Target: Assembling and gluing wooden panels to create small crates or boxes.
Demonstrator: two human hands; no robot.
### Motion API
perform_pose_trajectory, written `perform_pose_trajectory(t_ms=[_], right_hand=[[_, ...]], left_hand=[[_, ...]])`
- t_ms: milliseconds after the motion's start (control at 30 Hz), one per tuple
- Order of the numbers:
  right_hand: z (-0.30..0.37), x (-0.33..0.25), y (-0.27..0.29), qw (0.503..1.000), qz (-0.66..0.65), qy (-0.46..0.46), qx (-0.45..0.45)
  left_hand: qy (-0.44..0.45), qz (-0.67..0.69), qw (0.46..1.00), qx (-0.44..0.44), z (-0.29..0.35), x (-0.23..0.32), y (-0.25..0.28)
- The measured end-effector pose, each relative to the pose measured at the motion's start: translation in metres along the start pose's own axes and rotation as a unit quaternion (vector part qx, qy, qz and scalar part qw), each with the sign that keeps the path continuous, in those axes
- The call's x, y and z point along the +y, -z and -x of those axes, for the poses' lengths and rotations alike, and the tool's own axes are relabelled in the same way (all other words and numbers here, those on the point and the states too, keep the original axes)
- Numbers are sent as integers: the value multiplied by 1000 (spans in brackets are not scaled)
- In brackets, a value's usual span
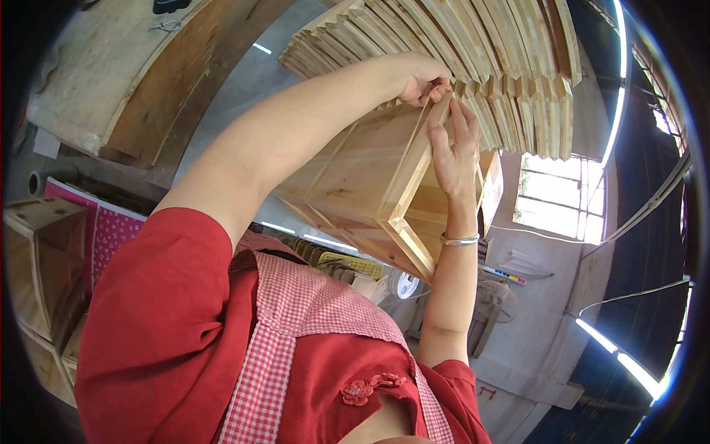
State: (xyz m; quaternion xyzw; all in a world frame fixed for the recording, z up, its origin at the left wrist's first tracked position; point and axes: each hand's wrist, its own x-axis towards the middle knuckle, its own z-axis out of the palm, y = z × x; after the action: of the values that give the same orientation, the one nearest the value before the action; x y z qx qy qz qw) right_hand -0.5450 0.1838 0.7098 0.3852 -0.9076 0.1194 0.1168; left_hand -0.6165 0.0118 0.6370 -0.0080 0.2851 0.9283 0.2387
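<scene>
A pale wooden box-like frame [355,159] with an open side stands tilted in front of me, its upper corner between my hands. My left hand [426,80] reaches across to that corner, its fingers pinched together. Whatever lies between those fingertips is too small or hidden to make out. On the other side of the same corner, my right hand [460,152] rests with its thumb against the frame's edge. Its fingers stretch up and stand apart from the thumb. A silver bangle [460,240] circles my right wrist.
Close behind the corner, long wooden pieces [414,37] are stacked in a dense row. A worktable [81,74] stands at the upper left. Other wooden frames [52,259] sit at the far left. Beneath the box are a yellow basket [351,264] and a white spool [404,286].
</scene>
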Motion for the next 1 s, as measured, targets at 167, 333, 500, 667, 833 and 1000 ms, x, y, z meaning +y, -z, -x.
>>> perform_pose_trajectory(t_ms=[167, 333, 500, 667, 833, 1000], right_hand=[[-3, 1, -1, 1000, -5, -7, -6], [0, 5, -3, 1000, -24, -18, 1], [-1, 4, -4, 1000, -15, -9, 1], [-1, 7, -4, 1000, -21, -16, 4], [-2, 4, -5, 1000, -21, -19, 10], [-1, 3, -5, 1000, -23, -20, 7]], left_hand=[[-5, 3, 1000, -24, 12, -3, 3], [5, 36, 999, 2, 8, -8, 0], [-29, 38, 999, 4, 21, -16, 10], [-102, 31, 994, 21, 28, -27, -2], [-132, 1, 990, 50, 24, -22, -4], [-110, 15, 993, 28, 14, -16, -5]])
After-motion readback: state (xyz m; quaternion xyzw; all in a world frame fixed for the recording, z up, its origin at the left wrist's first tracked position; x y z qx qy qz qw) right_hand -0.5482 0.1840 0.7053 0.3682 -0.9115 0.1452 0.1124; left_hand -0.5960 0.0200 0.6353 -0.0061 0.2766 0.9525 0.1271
